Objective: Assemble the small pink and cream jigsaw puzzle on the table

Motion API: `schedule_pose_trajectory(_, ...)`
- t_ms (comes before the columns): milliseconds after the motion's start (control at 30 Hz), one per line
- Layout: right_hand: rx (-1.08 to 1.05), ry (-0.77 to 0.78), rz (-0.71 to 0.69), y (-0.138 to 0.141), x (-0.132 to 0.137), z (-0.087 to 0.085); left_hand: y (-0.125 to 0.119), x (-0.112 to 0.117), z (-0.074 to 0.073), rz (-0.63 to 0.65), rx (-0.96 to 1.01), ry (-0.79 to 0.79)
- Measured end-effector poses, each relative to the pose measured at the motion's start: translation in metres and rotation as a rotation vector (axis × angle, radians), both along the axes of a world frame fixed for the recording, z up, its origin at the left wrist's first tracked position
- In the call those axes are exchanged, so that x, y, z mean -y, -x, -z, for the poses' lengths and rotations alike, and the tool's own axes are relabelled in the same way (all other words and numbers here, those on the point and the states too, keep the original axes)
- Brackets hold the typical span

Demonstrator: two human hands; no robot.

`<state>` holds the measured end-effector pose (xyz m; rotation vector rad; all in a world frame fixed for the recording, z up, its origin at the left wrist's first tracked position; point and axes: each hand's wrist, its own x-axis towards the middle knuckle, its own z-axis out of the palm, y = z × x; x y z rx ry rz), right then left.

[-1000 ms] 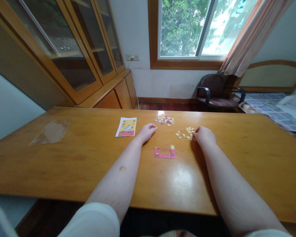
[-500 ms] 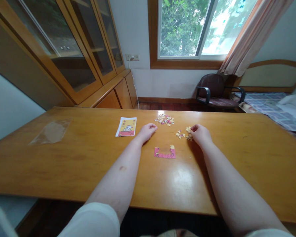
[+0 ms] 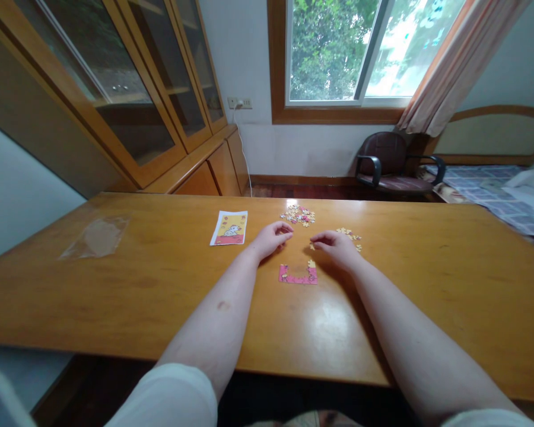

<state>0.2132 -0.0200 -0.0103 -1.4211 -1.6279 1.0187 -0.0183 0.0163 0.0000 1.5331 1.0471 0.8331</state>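
Observation:
A partly joined jigsaw (image 3: 298, 280), pink along its bottom and up both sides, lies flat on the table near the middle. Above its right corner my right hand (image 3: 336, 246) pinches a small pale yellow jigsaw piece (image 3: 312, 246) at its fingertips. My left hand (image 3: 272, 240) hovers to the upper left of the joined part, fingers loosely curled and apart with nothing visible in them. Behind both hands is a heap of loose jigsaw pieces (image 3: 299, 215). More yellow pieces (image 3: 349, 233) lie just beyond my right hand, which partly covers them.
A picture card (image 3: 229, 228) with a white animal on yellow lies left of my left hand. Further left, a clear plastic bag (image 3: 98, 237) rests on the wooden table (image 3: 160, 279). Past the table's far edge stand a glass-doored cabinet (image 3: 137, 89) and an armchair (image 3: 385, 163).
My right hand has moved left from the yellow pieces, bringing one piece toward the joined jigsaw's upper right. My left hand has shifted slightly right, and its fingers have spread a little.

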Motion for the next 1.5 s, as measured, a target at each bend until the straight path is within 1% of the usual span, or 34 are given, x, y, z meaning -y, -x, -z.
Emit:
schedule_pose_trajectory(67,-0.035,0.005,-0.029,0.005,0.002,0.001,-0.003,0.002,-0.003,0.051,0.044,0.033)
schedule_pose_trajectory(167,-0.047,-0.009,-0.025,0.013,0.006,-0.001,-0.007,0.006,-0.004,0.123,0.093,0.066)
schedule_pose_trajectory(300,-0.005,-0.037,-0.011,0.021,0.01,-0.001,-0.014,0.011,-0.005,0.191,0.048,0.08)
schedule_pose_trajectory(400,0.007,-0.056,-0.021,0.023,0.009,0.003,-0.016,0.014,-0.005,0.203,-0.03,0.07)
schedule_pose_trajectory(500,0.056,-0.084,-0.023,0.022,0.007,0.006,-0.015,0.012,-0.002,0.198,-0.106,0.032)
schedule_pose_trajectory(600,0.215,-0.168,-0.052,0.02,0.011,-0.003,-0.012,0.007,0.003,0.169,-0.12,0.005)
schedule_pose_trajectory(633,0.301,-0.231,-0.086,0.02,0.014,-0.009,-0.01,0.005,0.005,0.135,-0.113,-0.002)
schedule_pose_trajectory(667,0.399,-0.291,-0.188,0.021,0.017,-0.015,-0.007,0.003,0.005,0.097,-0.089,-0.006)
schedule_pose_trajectory(733,0.551,-0.359,-0.385,0.025,0.026,-0.026,-0.001,0.0,0.004,0.029,-0.025,0.025)
schedule_pose_trajectory(800,0.654,-0.402,-0.493,0.033,0.035,-0.035,0.007,-0.002,0.002,0.031,-0.05,0.055)
schedule_pose_trajectory(867,0.698,-0.403,-0.582,0.041,0.043,-0.039,0.014,-0.004,-0.001,0.038,-0.152,0.049)
schedule_pose_trajectory(933,0.722,-0.395,-0.648,0.048,0.047,-0.039,0.02,-0.005,-0.004,0.067,-0.251,0.006)
schedule_pose_trajectory(1000,0.737,-0.386,-0.687,0.052,0.048,-0.037,0.023,-0.005,-0.005,0.122,-0.302,-0.012)
schedule_pose_trajectory(1133,0.761,-0.391,-0.7,0.052,0.045,-0.032,0.025,-0.003,-0.009,0.249,-0.311,0.055)
schedule_pose_trajectory(1267,0.769,-0.412,-0.678,0.05,0.042,-0.026,0.024,-0.001,-0.011,0.262,-0.363,0.095)
schedule_pose_trajectory(1400,0.744,-0.424,-0.663,0.049,0.039,-0.022,0.023,-0.002,-0.013,0.296,-0.477,0.077)
schedule_pose_trajectory(1500,0.737,-0.409,-0.661,0.049,0.039,-0.023,0.023,-0.002,-0.012,0.334,-0.517,0.07)
